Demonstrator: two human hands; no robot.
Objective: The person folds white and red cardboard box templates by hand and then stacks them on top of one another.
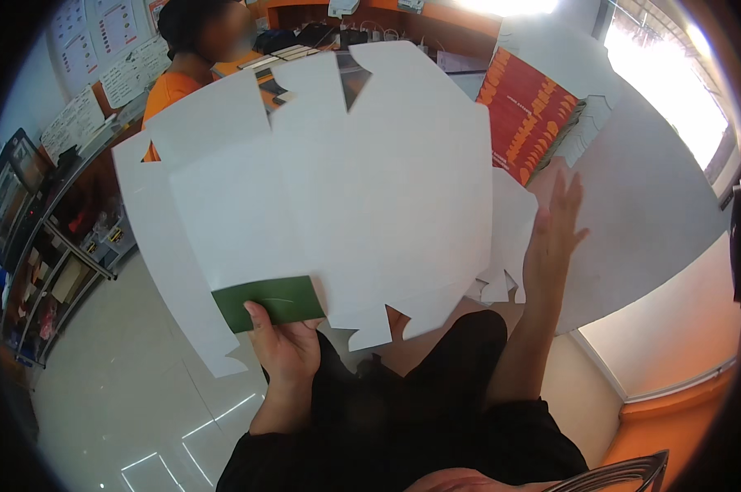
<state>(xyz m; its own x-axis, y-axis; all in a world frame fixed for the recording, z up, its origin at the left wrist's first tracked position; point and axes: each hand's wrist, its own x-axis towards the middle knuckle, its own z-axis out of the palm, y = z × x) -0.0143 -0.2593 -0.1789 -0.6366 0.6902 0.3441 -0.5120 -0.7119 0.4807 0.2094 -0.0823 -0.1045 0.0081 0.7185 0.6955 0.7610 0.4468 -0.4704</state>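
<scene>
A large, flat die-cut paperboard box blank [345, 184] spans the middle of the view, its plain white side up, with notched flaps along its edges. My left hand [287, 344] grips its near edge at a green panel [269, 304], thumb on top and fingers beneath. To the right of the blank, my right hand [558, 224] is held with fingers apart and nothing in it. Below and left of that hand, another white die-cut sheet [510, 240] shows partly from under the large blank. My right hand overlaps its edge in the view; whether they touch I cannot tell.
A stack of red and orange printed blanks [527, 117] lies on the grey table [641, 203] at right. Beyond the blank, a person in orange [176, 92] is near a cluttered counter [302, 34]. Metal shelving [78, 246] stands at left above the tiled floor [143, 369].
</scene>
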